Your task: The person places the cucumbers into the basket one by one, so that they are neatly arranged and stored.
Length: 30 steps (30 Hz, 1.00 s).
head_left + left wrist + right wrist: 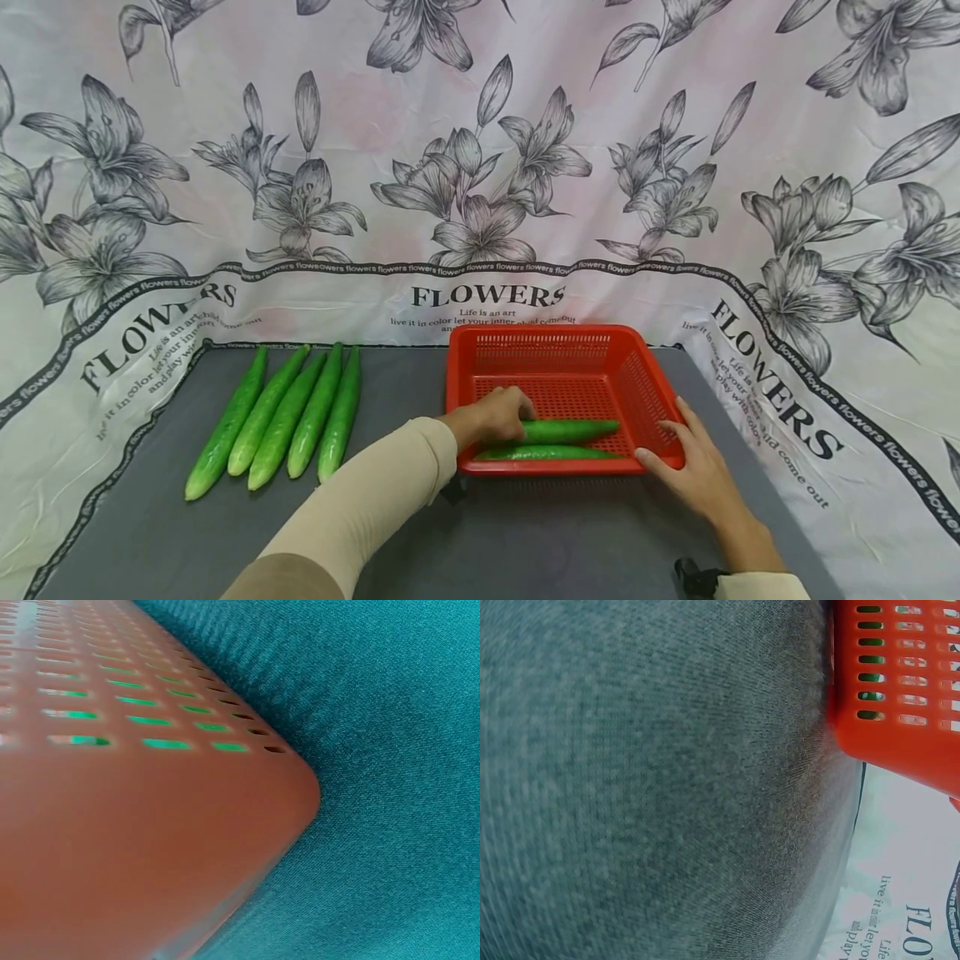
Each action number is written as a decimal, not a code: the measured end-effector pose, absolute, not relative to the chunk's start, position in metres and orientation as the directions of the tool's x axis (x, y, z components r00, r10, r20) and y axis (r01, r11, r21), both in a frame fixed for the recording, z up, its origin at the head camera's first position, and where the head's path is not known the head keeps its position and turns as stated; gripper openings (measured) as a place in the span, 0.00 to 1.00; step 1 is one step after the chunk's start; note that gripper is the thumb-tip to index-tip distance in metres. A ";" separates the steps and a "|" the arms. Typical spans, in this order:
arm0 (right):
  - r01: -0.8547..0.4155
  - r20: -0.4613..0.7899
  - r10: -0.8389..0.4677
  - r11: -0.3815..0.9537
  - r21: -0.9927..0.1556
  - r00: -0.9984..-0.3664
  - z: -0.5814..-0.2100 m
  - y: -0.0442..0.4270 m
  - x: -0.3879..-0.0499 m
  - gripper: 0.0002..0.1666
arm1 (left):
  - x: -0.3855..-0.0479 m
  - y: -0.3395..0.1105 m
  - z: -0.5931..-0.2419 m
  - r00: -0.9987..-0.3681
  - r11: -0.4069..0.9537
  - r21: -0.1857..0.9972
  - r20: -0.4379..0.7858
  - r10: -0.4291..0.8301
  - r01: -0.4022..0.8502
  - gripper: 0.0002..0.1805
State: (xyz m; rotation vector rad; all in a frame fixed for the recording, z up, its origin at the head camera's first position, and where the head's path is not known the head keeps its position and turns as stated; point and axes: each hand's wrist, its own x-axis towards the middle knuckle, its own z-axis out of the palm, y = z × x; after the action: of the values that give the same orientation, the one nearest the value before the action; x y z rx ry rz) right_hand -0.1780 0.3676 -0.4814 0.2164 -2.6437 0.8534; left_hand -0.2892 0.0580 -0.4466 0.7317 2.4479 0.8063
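Observation:
In the head view, a red plastic basket with slotted walls stands on the grey table. My left hand reaches over its left wall and holds the left end of a green cucumber. A second cucumber lies along the basket's front wall, roughly parallel to the first. At the basket's front right corner, my right hand touches the rim with its fingers spread. Neither hand shows in the wrist views, where the basket wall fills much of the left one and its corner shows in the right one.
Several cucumbers lie side by side on the table, left of the basket. A white cloth with printed flowers and lettering hangs behind the table and down both sides.

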 end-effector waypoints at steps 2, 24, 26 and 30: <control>-0.250 0.375 -0.038 0.806 -0.537 -0.926 -0.480 0.367 -0.177 0.32 | -0.289 0.057 -0.446 -0.754 0.688 0.642 -0.253 0.607 0.338 0.17; -0.230 0.348 -0.033 0.809 -0.541 -0.937 -0.478 0.367 -0.179 0.33 | -0.287 0.047 -0.437 -0.773 0.623 0.717 -0.187 0.606 0.314 0.18; -0.228 0.347 -0.034 0.811 -0.538 -0.937 -0.479 0.367 -0.179 0.33 | -0.286 0.046 -0.434 -0.775 0.604 0.742 -0.188 0.603 0.290 0.19; -0.219 0.334 -0.033 0.814 -0.538 -0.942 -0.480 0.368 -0.179 0.34 | -0.280 0.044 -0.425 -0.781 0.548 0.795 -0.160 0.604 0.261 0.19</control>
State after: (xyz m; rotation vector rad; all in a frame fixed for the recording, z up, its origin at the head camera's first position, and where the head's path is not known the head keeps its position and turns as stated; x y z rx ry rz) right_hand -0.1793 0.3675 -0.4797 0.1920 -2.6893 0.8521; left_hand -0.2796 0.0444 -0.4255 0.7028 2.3697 1.1167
